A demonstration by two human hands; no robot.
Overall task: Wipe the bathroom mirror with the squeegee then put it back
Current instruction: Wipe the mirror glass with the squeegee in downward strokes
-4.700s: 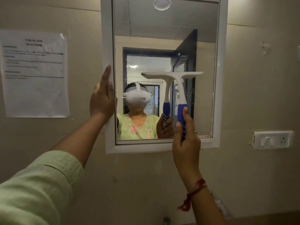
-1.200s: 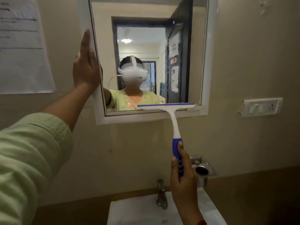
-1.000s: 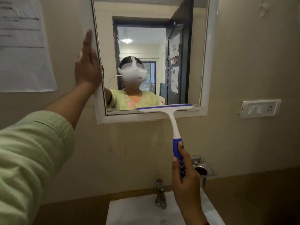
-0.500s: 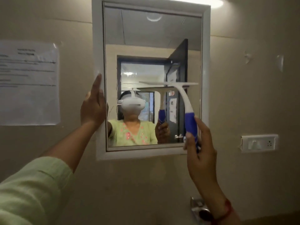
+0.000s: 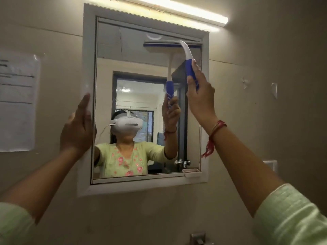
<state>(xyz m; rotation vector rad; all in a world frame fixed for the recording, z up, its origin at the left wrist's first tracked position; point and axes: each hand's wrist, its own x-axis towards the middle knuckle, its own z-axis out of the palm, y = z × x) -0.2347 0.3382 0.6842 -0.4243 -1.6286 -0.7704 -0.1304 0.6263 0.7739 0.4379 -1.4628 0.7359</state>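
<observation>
Paper notice (image 5: 16,103), lit tube light (image 5: 177,12), tap (image 5: 198,238)

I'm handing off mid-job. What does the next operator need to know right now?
Left hand: open, flat on the left side of the mirror frame.
Right hand: grips the blue handle of the squeegee; blade at the top right of the mirror glass.
Done: a stroke down the right side reached the bottom edge a second ago.
Left: pull down again, wipe any unwiped glass, then put the squeegee back; its place is out of view.
</observation>
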